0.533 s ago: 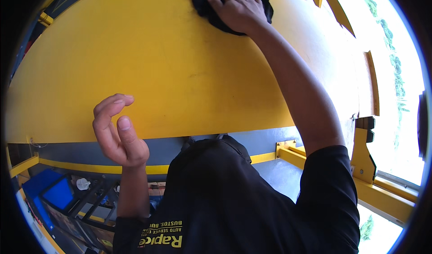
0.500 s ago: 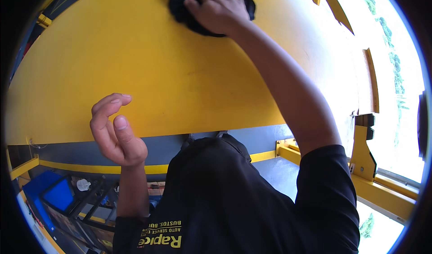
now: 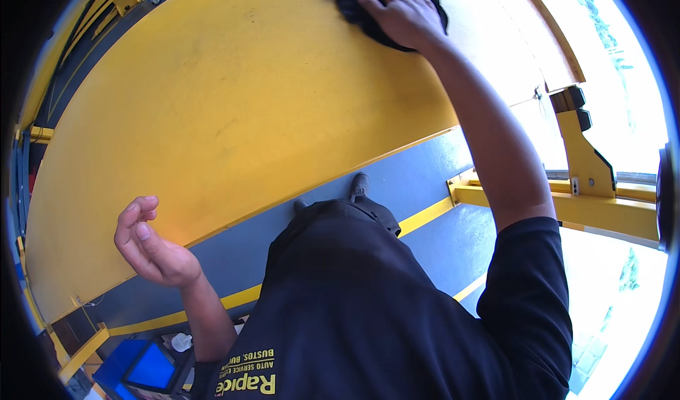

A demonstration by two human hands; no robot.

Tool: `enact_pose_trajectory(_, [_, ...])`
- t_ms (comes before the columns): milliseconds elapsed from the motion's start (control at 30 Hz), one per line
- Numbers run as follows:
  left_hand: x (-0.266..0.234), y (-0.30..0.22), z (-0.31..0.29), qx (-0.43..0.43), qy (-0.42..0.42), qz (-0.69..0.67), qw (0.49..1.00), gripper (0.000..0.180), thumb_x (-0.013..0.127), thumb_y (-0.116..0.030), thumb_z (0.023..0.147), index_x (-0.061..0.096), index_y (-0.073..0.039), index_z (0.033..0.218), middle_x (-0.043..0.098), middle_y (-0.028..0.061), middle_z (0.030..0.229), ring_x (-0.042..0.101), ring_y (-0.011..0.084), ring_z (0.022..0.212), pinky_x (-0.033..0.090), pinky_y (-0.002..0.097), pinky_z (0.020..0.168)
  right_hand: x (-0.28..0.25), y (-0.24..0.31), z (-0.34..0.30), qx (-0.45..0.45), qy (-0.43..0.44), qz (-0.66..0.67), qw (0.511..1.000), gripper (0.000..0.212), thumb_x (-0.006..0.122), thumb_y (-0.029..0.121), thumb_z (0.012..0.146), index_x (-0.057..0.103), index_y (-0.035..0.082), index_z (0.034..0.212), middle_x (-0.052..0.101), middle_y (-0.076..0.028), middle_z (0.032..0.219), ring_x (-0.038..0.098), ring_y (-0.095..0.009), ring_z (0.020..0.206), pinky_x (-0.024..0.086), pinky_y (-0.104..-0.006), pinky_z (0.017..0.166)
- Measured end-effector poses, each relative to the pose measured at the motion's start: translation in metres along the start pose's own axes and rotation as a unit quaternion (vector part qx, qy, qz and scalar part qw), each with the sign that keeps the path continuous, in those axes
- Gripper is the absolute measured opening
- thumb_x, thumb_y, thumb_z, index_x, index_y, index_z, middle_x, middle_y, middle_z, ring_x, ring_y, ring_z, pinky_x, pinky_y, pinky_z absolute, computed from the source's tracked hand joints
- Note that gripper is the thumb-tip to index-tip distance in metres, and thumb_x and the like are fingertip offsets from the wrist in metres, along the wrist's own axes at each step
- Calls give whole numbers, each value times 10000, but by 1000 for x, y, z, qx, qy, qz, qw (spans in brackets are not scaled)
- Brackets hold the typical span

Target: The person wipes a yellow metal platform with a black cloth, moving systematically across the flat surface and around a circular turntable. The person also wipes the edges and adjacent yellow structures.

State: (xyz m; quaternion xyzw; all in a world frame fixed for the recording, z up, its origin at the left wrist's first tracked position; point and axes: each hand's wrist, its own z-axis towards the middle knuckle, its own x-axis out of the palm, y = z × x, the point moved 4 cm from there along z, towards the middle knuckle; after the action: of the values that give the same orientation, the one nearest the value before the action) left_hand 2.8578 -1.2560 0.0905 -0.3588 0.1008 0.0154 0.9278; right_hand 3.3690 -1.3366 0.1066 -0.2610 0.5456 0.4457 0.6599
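Note:
At the top of the head view, my right hand (image 3: pixel 407 12) presses a crumpled black cloth (image 3: pixel 352 3) against a wide yellow panel (image 3: pixel 212 102). Its fingers spread over the cloth and hold it to the surface; the cloth under the palm is hidden. My left hand (image 3: pixel 156 248) hangs over the panel's near edge at the lower left. Nothing is in it, and its fingers bend loosely with the thumb apart. Faint dark marks and scuffs show on the panel, and its right end is washed out by glare.
Below the panel's near edge lies a grey floor (image 3: pixel 397 162) with yellow stripes. A yellow metal frame (image 3: pixel 584 152) with black blocks stands at the right. At the lower left are a blue box (image 3: pixel 152 364) and a small white item (image 3: pixel 181 342). Bright outdoor light fills the right side.
My right hand and the black cloth appear farther right. My left hand appears lower and farther left. The whole view has turned, so the panel's near edge now slants.

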Motion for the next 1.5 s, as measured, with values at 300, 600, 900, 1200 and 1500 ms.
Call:
enact_pose_trajectory(300, [28, -3, 3, -6, 68, 13, 998, 302, 463, -105, 1141, 600, 56, 1357, 716, 211, 1224, 683, 260, 1108, 513, 391, 1007, -12, -181, -46, 254, -19, -140, 957, 786, 391, 704, 1088, 411, 252, 1730, 344, -117, 1812, 285, -337, 1683, 224, -574, 1343])
enact_pose_trajectory(600, [38, -7, 19, 3, 146, 61, 987, 375, 476, -100, 1156, 497, 81, 1483, 626, 245, 1428, 617, 330, 1321, 491, 442, 1141, -11, 241, -168, -194, -20, 186, 963, 635, 668, 510, 1010, 662, 171, 1547, 506, -156, 1707, 431, -371, 1602, 283, -610, 1320])
enact_pose_trajectory(900, [23, -23, 5, -59, 81, 105, 989, 415, 434, -149, 1180, 446, 38, 1550, 608, 227, 1482, 606, 321, 1357, 464, 442, 1164, -37, -52, -169, 76, -99, -25, 992, 617, 542, 603, 1081, 602, 292, 1610, 465, -49, 1753, 385, -294, 1639, 222, -547, 1353])
enact_pose_trajectory(1200, [143, -113, 7, -31, 187, 26, 981, 397, 453, -171, 1172, 547, 18, 1508, 617, 183, 1519, 587, 302, 1403, 444, 443, 1180, -55, -205, -181, 227, -131, -96, 960, 616, 458, 556, 1127, 564, 228, 1637, 462, -97, 1750, 366, -323, 1648, 226, -587, 1343])
enact_pose_trajectory(1500, [332, -228, -24, 75, 459, -42, 884, 494, 646, -302, 1117, 624, 3, 1505, 601, 206, 1592, 509, 399, 1523, 371, 503, 1278, -53, -45, -216, -31, -147, 159, 976, 577, 629, 406, 1032, 647, 83, 1509, 551, -194, 1650, 446, -374, 1584, 275, -623, 1316])
